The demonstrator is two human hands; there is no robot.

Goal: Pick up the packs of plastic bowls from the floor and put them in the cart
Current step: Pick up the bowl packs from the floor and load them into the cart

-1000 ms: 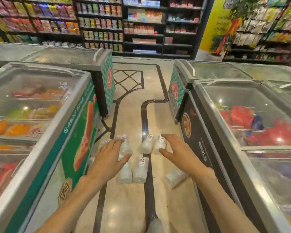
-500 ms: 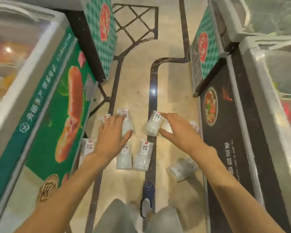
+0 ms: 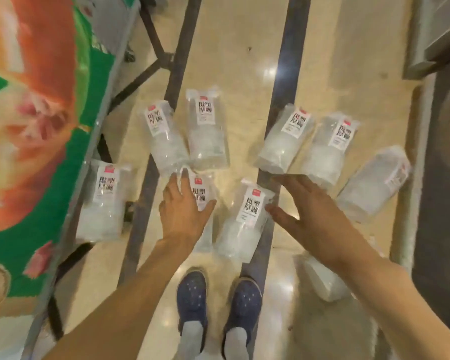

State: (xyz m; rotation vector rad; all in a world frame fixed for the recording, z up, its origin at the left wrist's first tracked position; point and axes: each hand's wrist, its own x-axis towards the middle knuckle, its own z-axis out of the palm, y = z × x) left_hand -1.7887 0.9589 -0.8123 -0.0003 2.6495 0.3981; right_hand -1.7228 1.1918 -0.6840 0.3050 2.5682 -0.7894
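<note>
I look straight down at the floor (image 3: pixel 244 61) between my two outstretched arms, and the packs of plastic bowls lie scattered ahead of my blue shoes (image 3: pixel 192 297). My left hand (image 3: pixel 183 211) is spread, fingers straight, lying over the near-left pack (image 3: pixel 204 198); I cannot tell whether the palm presses on it or only hovers. My right hand (image 3: pixel 307 219) is also spread and holds nothing, thumb just beside the right edge of the near-centre pack (image 3: pixel 244 222), fingertips reaching towards the right-hand pair (image 3: pixel 283 141). The hands are well apart, with that centre pack between them.

The relation that matters: both near packs lie with their long axis running away from me, labels at the far end, nearly parallel to my forearms. So, in my judgement, each hand must wrap across the short width from above, not along the length. The left hand is nearer the left pack, the right nearer the centre one.

Further packs lie beyond: two side by side past the left hand (image 3: pixel 166 136), one against the green freezer cabinet (image 3: pixel 24 126) at far left (image 3: pixel 102 201), one tilted at far right (image 3: pixel 374 183), and one under my right forearm (image 3: pixel 322 279). No cart is in view, so nothing seems loaded yet
</note>
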